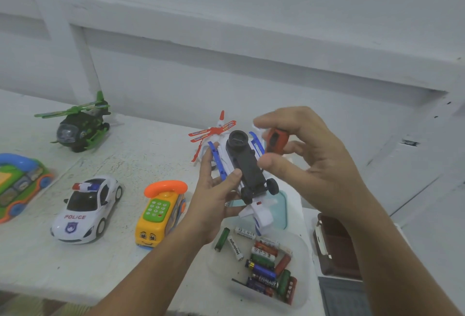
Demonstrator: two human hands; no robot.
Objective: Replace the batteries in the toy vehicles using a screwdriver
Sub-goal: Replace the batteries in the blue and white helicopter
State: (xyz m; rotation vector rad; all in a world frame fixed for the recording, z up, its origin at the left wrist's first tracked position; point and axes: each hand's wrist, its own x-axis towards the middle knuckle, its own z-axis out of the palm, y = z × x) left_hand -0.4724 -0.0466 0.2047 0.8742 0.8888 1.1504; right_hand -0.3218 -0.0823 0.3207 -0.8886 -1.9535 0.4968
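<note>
gripping upturned helicopter (247,164) with left hand (214,197); right hand (314,164) holds screwdriver (276,139).

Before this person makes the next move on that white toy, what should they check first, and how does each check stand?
1. Toy held steady: the left hand grips the white helicopter, underside up. Ok.
2. Tool ready: the right hand holds a red-handled tool beside the toy. Ok.
3. Tool tip seated on a screw: the tip is hidden by the fingers. Cannot tell.
4. Battery cover off: the black underside looks closed. Not ok.
5. Spare batteries close by: they lie in the clear tub just below the hands. Ok.
</note>
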